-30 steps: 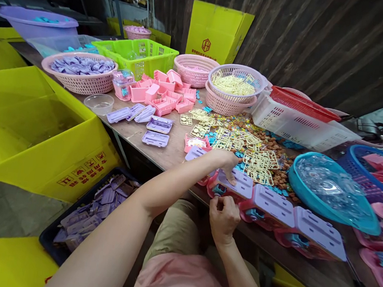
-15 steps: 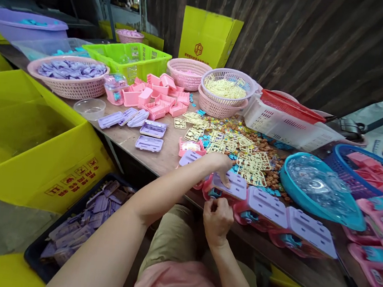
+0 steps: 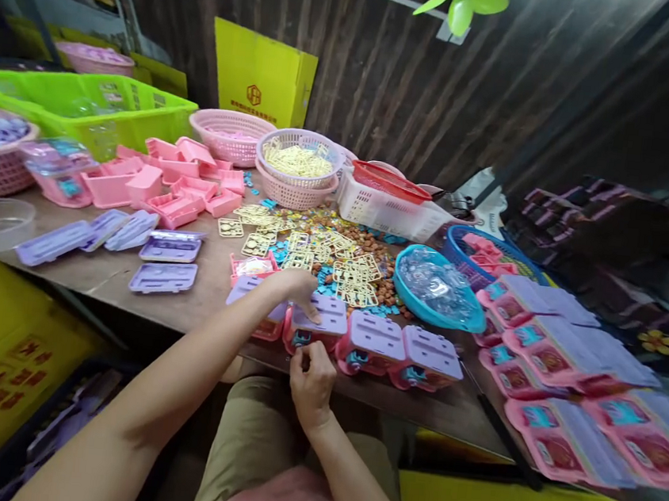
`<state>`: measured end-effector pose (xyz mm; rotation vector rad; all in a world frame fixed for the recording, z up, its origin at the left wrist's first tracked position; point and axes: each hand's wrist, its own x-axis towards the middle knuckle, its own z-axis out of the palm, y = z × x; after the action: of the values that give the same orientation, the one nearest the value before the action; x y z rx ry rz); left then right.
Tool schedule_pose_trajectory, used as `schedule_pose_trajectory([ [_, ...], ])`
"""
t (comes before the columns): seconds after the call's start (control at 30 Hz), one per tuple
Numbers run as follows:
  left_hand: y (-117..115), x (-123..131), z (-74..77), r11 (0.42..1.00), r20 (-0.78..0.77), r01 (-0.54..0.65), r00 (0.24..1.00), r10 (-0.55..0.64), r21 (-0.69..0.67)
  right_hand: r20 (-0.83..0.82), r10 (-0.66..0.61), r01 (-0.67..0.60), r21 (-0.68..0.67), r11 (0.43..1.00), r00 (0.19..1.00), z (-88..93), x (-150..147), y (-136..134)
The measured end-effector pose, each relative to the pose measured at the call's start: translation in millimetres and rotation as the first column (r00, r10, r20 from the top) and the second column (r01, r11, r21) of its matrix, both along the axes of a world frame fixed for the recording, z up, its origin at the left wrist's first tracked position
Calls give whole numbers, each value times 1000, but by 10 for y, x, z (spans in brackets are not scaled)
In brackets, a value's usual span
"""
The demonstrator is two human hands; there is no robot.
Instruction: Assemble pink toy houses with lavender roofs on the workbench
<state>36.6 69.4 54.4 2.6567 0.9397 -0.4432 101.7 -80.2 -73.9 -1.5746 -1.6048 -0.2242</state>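
A row of several pink boxes with purple lids runs along the table's front edge. My left hand [image 3: 300, 291] is closed over the second box from the left [image 3: 327, 319], its thumb on the lid and its other fingers mostly hidden. Just in front of that box, my right hand [image 3: 313, 372] is pinched at the lower front; anything between its fingertips is too small to make out. To the right stand two more boxes, the nearer one [image 3: 373, 338] and the end one [image 3: 431, 356]. A pink tray with small parts [image 3: 252, 267] lies behind the leftmost box.
Cream frames [image 3: 359, 277] and brown pieces lie behind the row. A turquoise basin [image 3: 464, 318] is at the right, near stacked finished-looking boxes [image 3: 551, 353] and a black rod [image 3: 506, 436]. Purple lids [image 3: 163, 278], pink parts [image 3: 177, 206] and a green crate [image 3: 137, 134] are left.
The view has swung to the right, so the table things appear farther left and more stacked boxes show. Both hands stay at the same box, in much the same pose.
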Motion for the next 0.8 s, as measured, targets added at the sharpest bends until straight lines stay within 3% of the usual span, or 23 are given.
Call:
schedule_pose_trajectory([
  [0.3, 36, 28, -5, 997, -16, -51, 999, 50, -54, -168, 29, -35, -33, 999, 985, -10, 13, 20],
  [0.43, 13, 56, 13, 992, 49, -109, 992, 112, -64, -205, 39, -56, -80, 995, 978, -5, 67, 23],
  [0.57, -160, -21, 38, 973, 200, -230, 953, 227, -9, -204, 126, -159, -152, 976, 971, 149, 193, -33],
  [0.63, -368, -138, 9, 942, 445, -336, 841, 308, -18, -220, 143, -175, -135, 975, 965, 285, 241, -96],
  [0.67, -501, -213, -25, 917, 624, -389, 695, 358, -93, -227, 142, -169, -102, 980, 963, 355, 248, -129],
  [0.7, -646, -293, -72, 892, 768, -387, 490, 413, -233, -220, 153, -169, -59, 984, 963, 420, 242, -160],
  [0.73, -799, -372, -130, 858, 819, -335, 300, 489, -389, -191, 183, -189, -19, 982, 965, 474, 222, -184],
  [0.8, -1098, -503, -266, 737, 744, -171, 27, 667, -654, -59, 304, -304, 10, 953, 951, 537, 147, -206],
])
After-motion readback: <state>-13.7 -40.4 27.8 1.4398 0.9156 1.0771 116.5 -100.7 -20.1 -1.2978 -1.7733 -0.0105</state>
